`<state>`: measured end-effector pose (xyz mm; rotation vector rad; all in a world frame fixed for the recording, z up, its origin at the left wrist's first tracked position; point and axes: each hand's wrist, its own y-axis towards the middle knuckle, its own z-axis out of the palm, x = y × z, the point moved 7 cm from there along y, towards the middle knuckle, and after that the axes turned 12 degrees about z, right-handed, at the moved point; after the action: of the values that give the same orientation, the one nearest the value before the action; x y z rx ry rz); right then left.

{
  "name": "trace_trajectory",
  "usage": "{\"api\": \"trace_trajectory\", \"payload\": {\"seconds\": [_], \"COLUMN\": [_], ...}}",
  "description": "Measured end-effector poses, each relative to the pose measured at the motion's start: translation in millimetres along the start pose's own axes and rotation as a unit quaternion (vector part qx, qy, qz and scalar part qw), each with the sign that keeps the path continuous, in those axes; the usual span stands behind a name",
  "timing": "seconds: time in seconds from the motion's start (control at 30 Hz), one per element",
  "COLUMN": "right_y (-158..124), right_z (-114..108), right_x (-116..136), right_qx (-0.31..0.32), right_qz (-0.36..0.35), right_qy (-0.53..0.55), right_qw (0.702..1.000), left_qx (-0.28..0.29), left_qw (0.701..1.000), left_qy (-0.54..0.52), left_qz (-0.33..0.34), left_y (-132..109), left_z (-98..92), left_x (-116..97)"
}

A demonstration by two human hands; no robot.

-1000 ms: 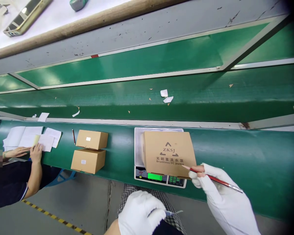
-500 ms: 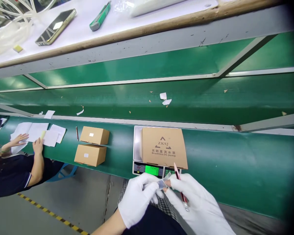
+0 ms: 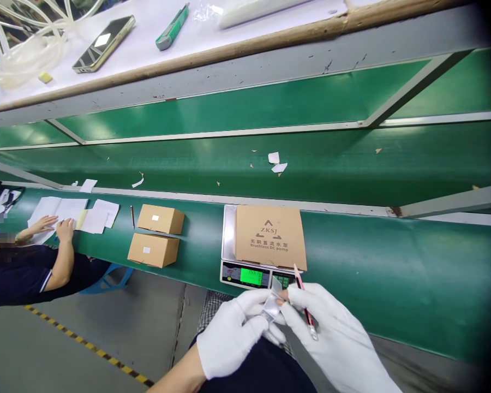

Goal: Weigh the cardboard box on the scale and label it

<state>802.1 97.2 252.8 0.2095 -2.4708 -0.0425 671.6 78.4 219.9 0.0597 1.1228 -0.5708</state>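
Observation:
My left hand (image 3: pixel 233 330), in a white glove, pinches a small shiny silvery-grey strip (image 3: pixel 272 307) between thumb and fingers. My right hand (image 3: pixel 335 327) is gloved too, with bare thumb and finger tips that meet the strip's right side. Across its fingers it keeps a red and black pen (image 3: pixel 306 307), tip pointing up. Just beyond both hands, a cardboard box (image 3: pixel 270 234) printed "Brushless DC pump" lies on a digital scale (image 3: pixel 228 232) with a lit green display. Glove fingers hide part of the strip.
Two smaller cardboard boxes (image 3: pixel 153 250) stand left of the scale, near another pen (image 3: pixel 132 216). Further left, a co-worker's hands (image 3: pixel 65 229) rest over papers (image 3: pixel 71 207). A raised shelf (image 3: pixel 229 52) carries a phone (image 3: pixel 104 43) and a green utility knife (image 3: pixel 172 27). Paper scraps (image 3: pixel 274 158) lie beneath.
The silvery strip has turned more upright between my fingers. My hands stay close together. The view has shifted slightly, and the co-worker's right hand has moved onto the papers.

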Motion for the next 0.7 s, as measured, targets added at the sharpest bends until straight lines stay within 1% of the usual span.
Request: {"api": "trace_trajectory", "payload": {"seconds": [0.13,0.23,0.3,0.37,0.43,0.5,0.63,0.7], "right_y": [-13,-18,-21,-24,-28,-31,-33,-33], "right_z": [-1,3,7,9,9,9,11,10], "right_x": [17,19,18,16,16,15,13,13], "right_qx": [-0.006,-0.008,-0.004,-0.006,-0.011,-0.002,0.018,0.008], "right_qz": [-0.090,-0.117,-0.123,-0.122,-0.120,-0.115,-0.107,-0.108], "right_qy": [-0.020,-0.037,-0.047,-0.055,-0.054,-0.048,-0.023,-0.018], "right_qw": [0.996,0.992,0.991,0.991,0.991,0.992,0.994,0.994], "left_qx": [-0.030,-0.036,-0.029,-0.020,-0.016,-0.012,0.004,-0.001], "left_qw": [0.999,0.998,0.997,0.990,0.977,0.961,0.950,0.952], "left_qy": [0.017,0.035,0.066,0.133,0.211,0.272,0.304,0.298], "left_qz": [-0.011,-0.024,-0.031,-0.033,-0.038,-0.048,-0.073,-0.075], "left_y": [-3,-5,-8,-13,-17,-21,-24,-24], "left_z": [0.0,3.1,5.6,6.3,5.8,5.9,8.9,7.7], "left_x": [-1,0,1,3,4,4,7,9]}}
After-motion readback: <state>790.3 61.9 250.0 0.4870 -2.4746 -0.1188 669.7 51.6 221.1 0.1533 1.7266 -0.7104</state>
